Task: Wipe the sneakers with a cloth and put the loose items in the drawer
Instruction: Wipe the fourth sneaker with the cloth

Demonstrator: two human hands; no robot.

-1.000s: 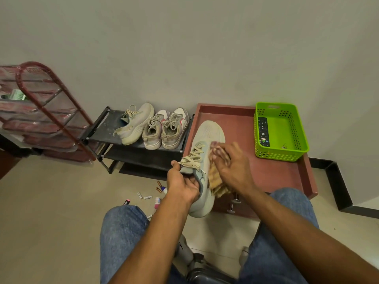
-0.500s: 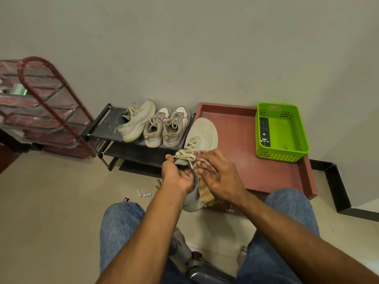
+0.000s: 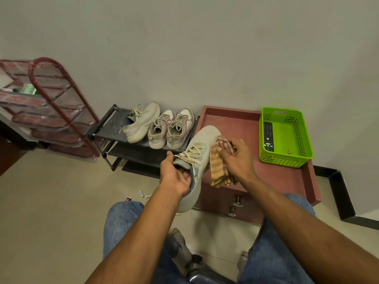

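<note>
Left hand point(image 3: 176, 175) curls around the collar and heel of a pale grey knit sneaker with cream laces point(image 3: 202, 154), thumb up by the tongue, fingers wrapped into the opening, holding it toe-up off the floor. Right hand point(image 3: 235, 158) clutches a yellow-and-maroon checked cloth point(image 3: 220, 169), fingers bent, pressing it to the shoe's right side near the toe. Half a second ago the cloth sat lower by the laces; now it is further up toward the toe, and the shoe is tilted more to the right. Sneaker sits between both hands, above a reddish-brown wooden drawer cabinet point(image 3: 287, 181), drawers closed. Three other pale sneakers point(image 3: 160, 126) rest on a black rack point(image 3: 108, 132). Small loose batteries point(image 3: 143, 195) lie on the floor left of the left wrist.
</note>
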